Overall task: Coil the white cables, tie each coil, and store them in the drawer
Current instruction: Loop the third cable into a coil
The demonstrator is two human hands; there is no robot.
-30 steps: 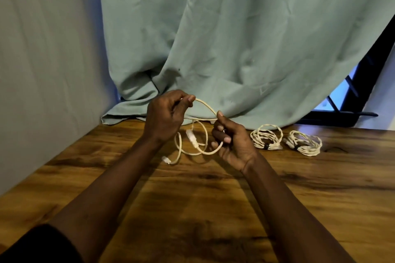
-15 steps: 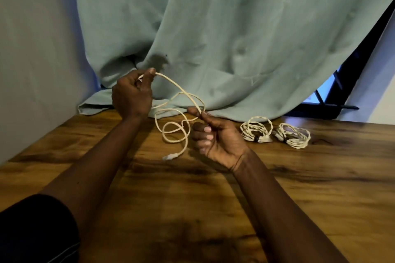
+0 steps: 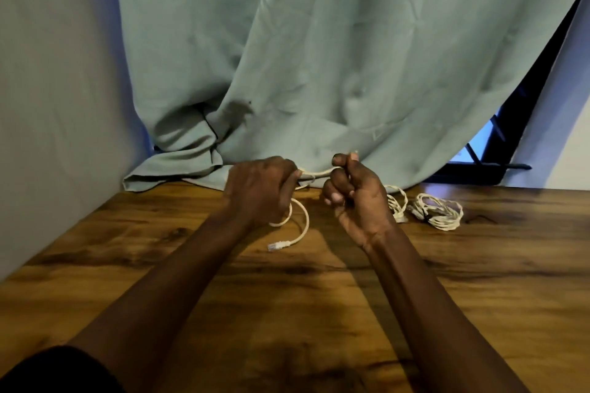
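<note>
Both hands are up over the tabletop (image 3: 479,280), close together, just in front of the teal curtain (image 3: 319,57). The left grip (image 3: 260,189) is curled tight round the white cable (image 3: 316,172), knuckles toward the camera. The right grip (image 3: 354,193) pinches that same cable between thumb and forefinger, the other fingers folded into the palm. A short stretch of cable runs taut from one hand to the other. Below the left grip a loose loop hangs down, and its plug (image 3: 277,246) sits low at the wood; whether it touches, I cannot tell. Off to the right, two finished coils lie on the tabletop: the nearer coil (image 3: 398,210) half hidden behind the right wrist, the farther coil (image 3: 439,212) just beside it. A pale wall (image 3: 57,105) stands at the left.
</note>
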